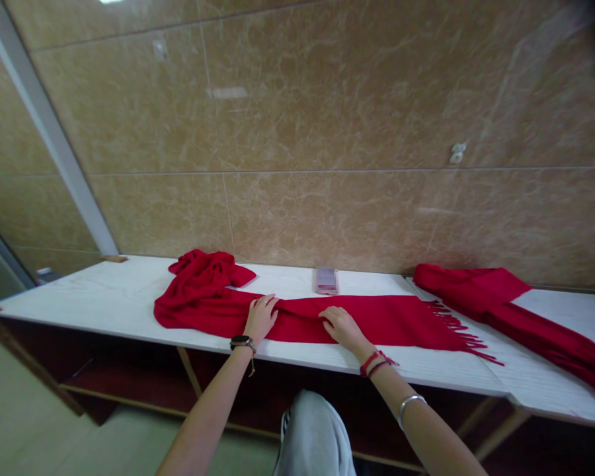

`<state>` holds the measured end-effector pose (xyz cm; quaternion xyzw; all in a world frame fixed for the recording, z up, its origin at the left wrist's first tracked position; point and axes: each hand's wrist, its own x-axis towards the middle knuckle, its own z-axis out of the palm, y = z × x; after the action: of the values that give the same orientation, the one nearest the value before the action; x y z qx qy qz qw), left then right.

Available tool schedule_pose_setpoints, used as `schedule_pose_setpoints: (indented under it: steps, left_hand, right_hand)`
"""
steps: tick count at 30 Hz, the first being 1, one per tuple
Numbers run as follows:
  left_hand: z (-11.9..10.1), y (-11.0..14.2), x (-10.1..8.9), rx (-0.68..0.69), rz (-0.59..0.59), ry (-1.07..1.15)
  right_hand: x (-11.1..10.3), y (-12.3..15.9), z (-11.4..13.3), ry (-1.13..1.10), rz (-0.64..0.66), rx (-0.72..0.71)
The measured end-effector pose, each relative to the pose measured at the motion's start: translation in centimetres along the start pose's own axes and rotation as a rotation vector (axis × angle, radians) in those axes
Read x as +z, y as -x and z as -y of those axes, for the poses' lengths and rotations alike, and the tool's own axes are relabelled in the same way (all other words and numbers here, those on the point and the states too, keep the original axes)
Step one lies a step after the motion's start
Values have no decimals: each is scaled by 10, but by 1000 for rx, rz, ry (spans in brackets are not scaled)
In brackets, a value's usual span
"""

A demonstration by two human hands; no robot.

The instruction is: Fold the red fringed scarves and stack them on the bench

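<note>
A long red scarf (377,317) lies along the white table (104,297), bunched up at its left end and with a fringe at its right end. My left hand (260,317) rests on the scarf's middle, fingers curled and pinching a fold of the cloth. My right hand (341,326) lies on the scarf just to the right, fingers bent and gripping the same fold. A watch sits on my left wrist; red cords and a silver bangle are on my right arm.
A second red scarf (500,297) lies on the table at the right. A small pink phone-like object (326,279) lies by the brown tiled wall behind the scarf. Below the table runs a dark shelf; my knee shows in front.
</note>
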<state>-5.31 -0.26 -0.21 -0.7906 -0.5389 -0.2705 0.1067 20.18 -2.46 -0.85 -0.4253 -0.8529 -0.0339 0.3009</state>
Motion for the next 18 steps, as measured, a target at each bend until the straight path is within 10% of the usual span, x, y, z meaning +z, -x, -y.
schedule_pose_setpoints:
  steps: [12,18]
  left_hand:
    - [1,5,0,-22,-8,-62]
    - [61,0,-36,-102,27,-198]
  right_hand:
    - [2,4,12,-45,66,-78]
    - [12,8,12,1,92,-52]
